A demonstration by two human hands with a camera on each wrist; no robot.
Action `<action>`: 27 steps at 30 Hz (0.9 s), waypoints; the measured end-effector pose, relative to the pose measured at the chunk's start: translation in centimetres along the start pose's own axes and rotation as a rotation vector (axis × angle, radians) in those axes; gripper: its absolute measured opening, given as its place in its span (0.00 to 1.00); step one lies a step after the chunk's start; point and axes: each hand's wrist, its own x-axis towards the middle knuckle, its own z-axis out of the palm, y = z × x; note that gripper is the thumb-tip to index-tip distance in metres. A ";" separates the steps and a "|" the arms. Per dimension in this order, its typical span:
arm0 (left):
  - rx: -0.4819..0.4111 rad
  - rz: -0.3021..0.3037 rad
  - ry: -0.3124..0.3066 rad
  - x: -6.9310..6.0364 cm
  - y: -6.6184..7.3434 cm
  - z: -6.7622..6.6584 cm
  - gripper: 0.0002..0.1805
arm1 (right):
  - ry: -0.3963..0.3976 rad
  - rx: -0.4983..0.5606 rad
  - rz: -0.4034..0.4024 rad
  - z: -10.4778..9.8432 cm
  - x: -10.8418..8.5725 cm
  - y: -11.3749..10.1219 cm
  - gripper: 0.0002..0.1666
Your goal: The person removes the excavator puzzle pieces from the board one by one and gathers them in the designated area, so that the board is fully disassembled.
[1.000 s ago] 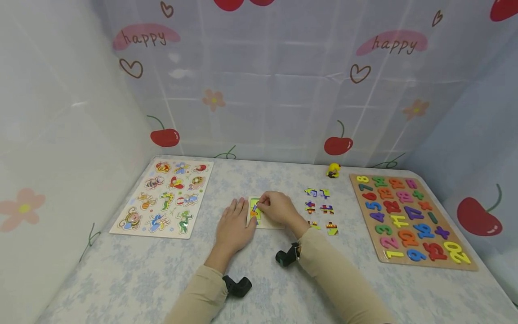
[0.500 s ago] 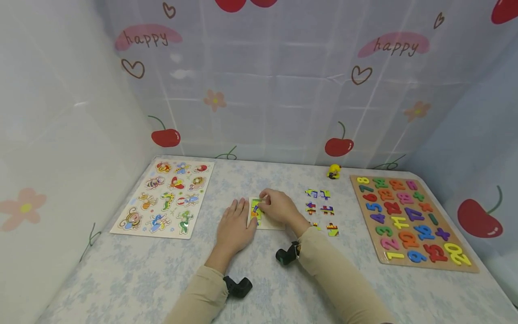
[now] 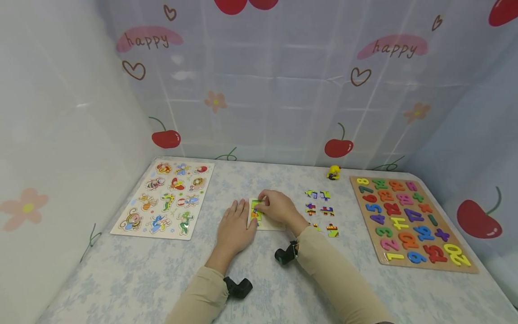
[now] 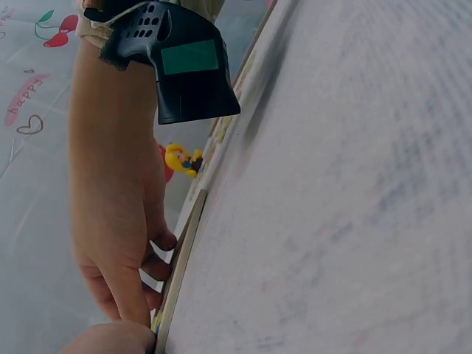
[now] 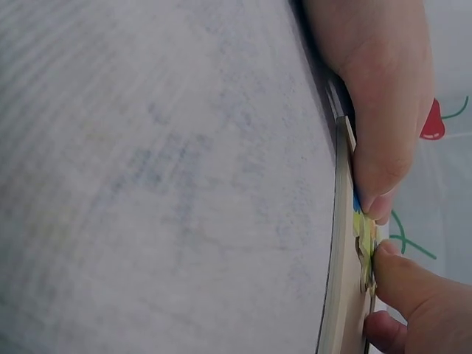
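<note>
My left hand (image 3: 234, 229) lies with its fingers straight along the left side of a small jigsaw board (image 3: 272, 226), its thumb resting on the picture. Over the board's upper part, my right hand (image 3: 278, 208) has curled fingers and pinches a puzzle piece, mostly hidden by the fingertips. In the right wrist view, a yellow-green piece (image 5: 363, 254) sits slightly raised beside the right fingertips (image 5: 386, 258). The board's left strip shows yellow-green picture pieces; much of its right part is covered by the right hand.
Several loose jigsaw pieces (image 3: 327, 210) lie in rows right of the board. Behind them stands a yellow toy figure (image 3: 333, 173). A number board (image 3: 413, 225) is at the right, an insect picture board (image 3: 166, 198) at the left. A printed curtain (image 3: 259, 90) hangs behind the table.
The right fingertips have shifted very slightly at the same spot on the board, covering more of the purple-marked piece. My left hand stays where it was.
</note>
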 end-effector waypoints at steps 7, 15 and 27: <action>-0.002 0.001 0.005 0.0 0.0 0.1 0.37 | -0.015 -0.008 0.007 -0.2 0.0 0.0 0.14; 0.001 0.001 0.006 0.0 0.0 0.0 0.37 | -0.048 -0.013 0.013 -0.5 0.1 -0.2 0.13; -0.002 -0.001 0.006 0.0 0.1 0.0 0.37 | -0.110 0.019 0.033 -1.1 0.2 -0.3 0.13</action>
